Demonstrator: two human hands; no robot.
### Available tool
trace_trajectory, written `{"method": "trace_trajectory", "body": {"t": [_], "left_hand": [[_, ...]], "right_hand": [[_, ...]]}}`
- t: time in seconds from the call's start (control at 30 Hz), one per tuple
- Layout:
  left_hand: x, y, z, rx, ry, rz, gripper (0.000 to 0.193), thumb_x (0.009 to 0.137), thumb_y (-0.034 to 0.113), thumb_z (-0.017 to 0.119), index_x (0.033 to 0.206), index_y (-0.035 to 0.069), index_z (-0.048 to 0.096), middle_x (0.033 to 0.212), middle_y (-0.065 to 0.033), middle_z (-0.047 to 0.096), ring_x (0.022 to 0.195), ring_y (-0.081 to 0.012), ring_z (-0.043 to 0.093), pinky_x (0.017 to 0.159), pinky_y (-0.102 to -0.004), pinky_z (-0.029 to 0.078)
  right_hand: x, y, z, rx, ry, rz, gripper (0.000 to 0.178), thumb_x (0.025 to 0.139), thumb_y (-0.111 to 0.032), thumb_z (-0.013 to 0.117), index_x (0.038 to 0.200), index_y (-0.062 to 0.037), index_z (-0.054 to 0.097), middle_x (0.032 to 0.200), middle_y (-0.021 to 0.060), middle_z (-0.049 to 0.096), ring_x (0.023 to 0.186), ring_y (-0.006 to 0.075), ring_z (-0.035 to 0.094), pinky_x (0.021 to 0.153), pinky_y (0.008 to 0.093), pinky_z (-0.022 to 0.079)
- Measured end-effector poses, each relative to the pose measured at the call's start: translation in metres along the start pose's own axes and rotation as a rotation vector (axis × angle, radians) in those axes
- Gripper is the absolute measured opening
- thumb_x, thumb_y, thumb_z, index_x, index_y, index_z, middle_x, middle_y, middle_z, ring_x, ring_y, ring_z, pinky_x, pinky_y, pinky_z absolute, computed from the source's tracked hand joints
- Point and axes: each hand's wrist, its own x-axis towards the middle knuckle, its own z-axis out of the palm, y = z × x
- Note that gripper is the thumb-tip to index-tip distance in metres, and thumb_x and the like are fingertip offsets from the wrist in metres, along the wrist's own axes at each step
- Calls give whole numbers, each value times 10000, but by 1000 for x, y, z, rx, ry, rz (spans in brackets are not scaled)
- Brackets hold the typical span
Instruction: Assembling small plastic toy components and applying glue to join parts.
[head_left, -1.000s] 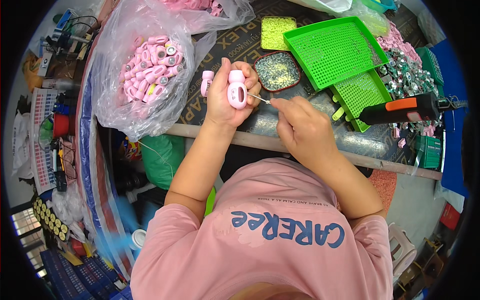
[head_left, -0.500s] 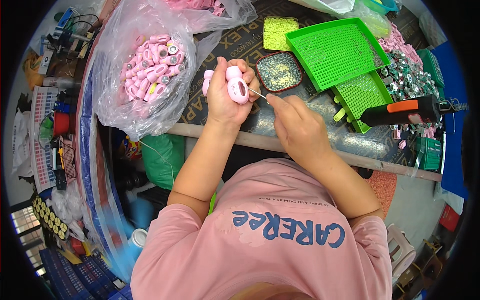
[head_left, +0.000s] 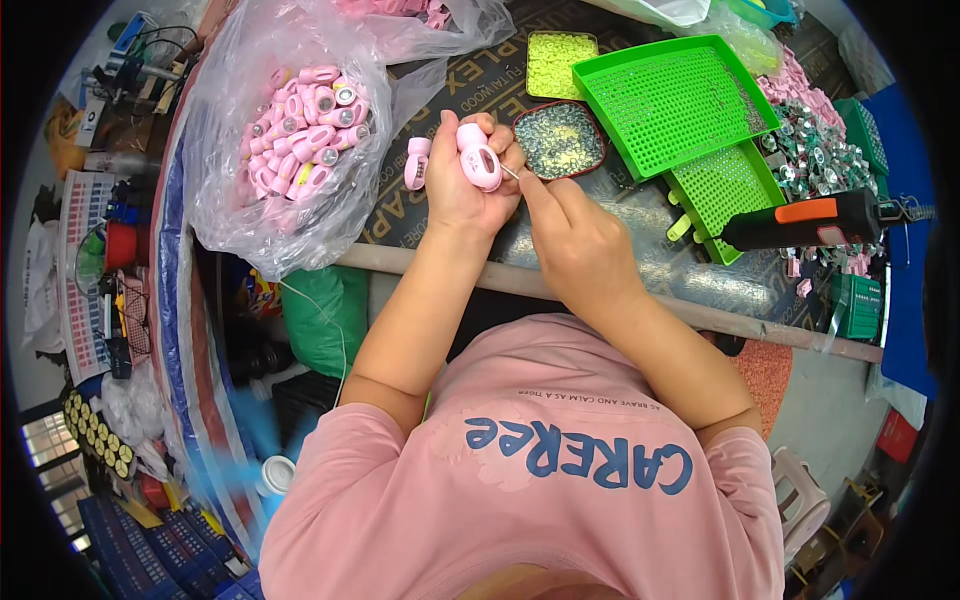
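Observation:
My left hand [head_left: 465, 200], palm up, has its fingers wrapped round a small pink flashlight [head_left: 481, 167] with an oval opening in its body. My right hand [head_left: 580, 232] is closed on a thin metal rod [head_left: 510, 173], perhaps a tweezer or a pick. The rod's tip meets the flashlight's side by the opening; its other end is hidden in my fingers. A second pink flashlight [head_left: 417, 165] lies on the table just left of my left hand. Beyond my right hand stands a dark, red-rimmed tray [head_left: 603, 150] of tiny pale and grey pieces.
On the left, a clear plastic bag [head_left: 215, 215] holds many pink flashlights. A yellow-filled tray [head_left: 530, 66] and green perforated trays [head_left: 640, 110] stand at the back. A black and orange electric screwdriver [head_left: 800, 222] hangs at the right, near a heap of small metallic parts [head_left: 815, 150].
My right hand has moved left, closer to my left hand, so less of the rod shows. My left hand has shifted slightly right, uncovering more of the flashlight on the table.

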Motion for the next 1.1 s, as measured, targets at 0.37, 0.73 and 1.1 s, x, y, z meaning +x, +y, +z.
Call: {"method": "trace_trajectory", "body": {"t": [0.37, 0.73, 1.1], "left_hand": [[-2, -7, 7, -29, -31, 191, 475, 1085, 492, 390, 882, 97, 558, 714, -63, 526, 564, -234, 491, 515, -360, 391], [4, -5, -8, 196, -23, 253, 453, 1101, 453, 370, 895, 87, 539, 690, -75, 502, 563, -222, 480, 522, -344, 421], [4, -5, -16, 228, -51, 125, 480, 1095, 504, 376, 937, 96, 572, 700, -58, 526, 564, -210, 504, 487, -321, 387]], "right_hand": [[-12, 4, 34, 162, 162, -18, 516, 826, -19, 608, 1339, 31, 571, 920, 117, 563, 680, 265, 635, 597, 353, 553], [13, 2, -7, 220, -101, 95, 361, 848, -71, 696, 1193, 15, 633, 869, 144, 640, 698, 331, 693, 601, 413, 586], [29, 0, -30, 279, -216, 237, 239, 876, -48, 665, 1106, 19, 672, 919, 218, 694, 810, 403, 698, 701, 474, 577]]}}
